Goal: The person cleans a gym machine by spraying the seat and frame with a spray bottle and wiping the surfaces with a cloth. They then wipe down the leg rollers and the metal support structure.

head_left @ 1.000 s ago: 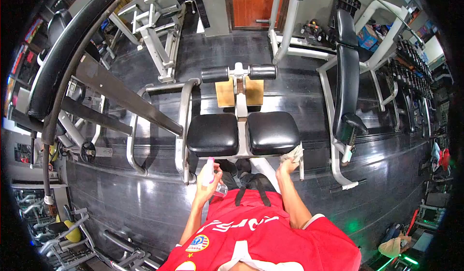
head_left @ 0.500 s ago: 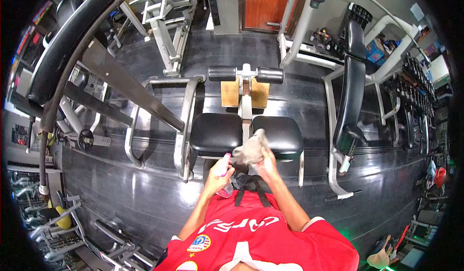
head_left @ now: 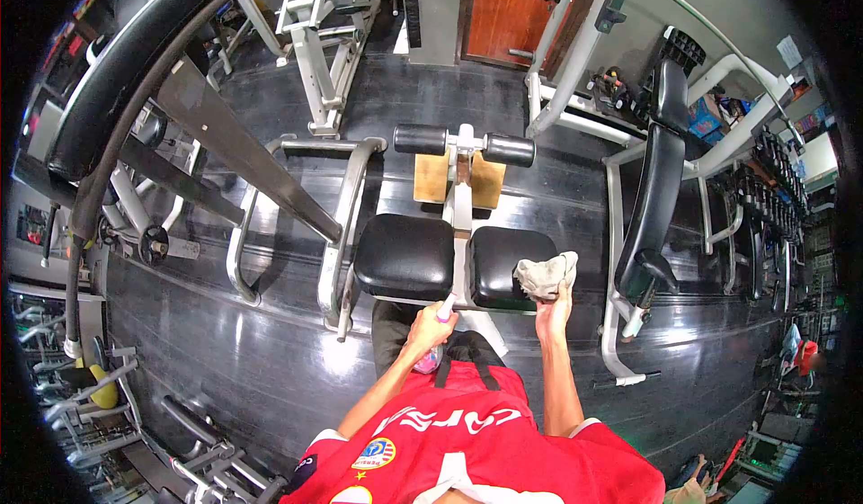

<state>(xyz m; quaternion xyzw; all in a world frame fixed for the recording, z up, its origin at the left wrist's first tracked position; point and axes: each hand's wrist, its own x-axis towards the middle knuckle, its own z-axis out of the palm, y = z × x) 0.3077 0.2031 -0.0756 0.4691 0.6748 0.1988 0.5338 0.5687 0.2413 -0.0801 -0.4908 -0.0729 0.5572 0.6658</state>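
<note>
My left hand point(head_left: 428, 331) is wrapped round a spray bottle point(head_left: 446, 307) with a white and pink head, held in front of my red shirt. The bottle's lower part shows below the hand, partly hidden by it. A crumpled beige cloth point(head_left: 546, 276) is gripped in my right hand point(head_left: 554, 311), over the front right corner of the right black seat pad point(head_left: 503, 257). To the left of that pad is a second black pad point(head_left: 404, 254), with the spray head close to its front edge.
Beyond the pads stand a black foam roller point(head_left: 420, 138) and a wooden plate point(head_left: 430, 180). A grey metal machine frame point(head_left: 243, 144) rises at the left. At the right is a black padded bench point(head_left: 652, 185), with dumbbell racks point(head_left: 778, 176) behind it.
My right hand has moved right with the cloth, away from the left hand. My left hand has shifted slightly right with the bottle, its head now pointing toward the pads. The view has shifted a little.
</note>
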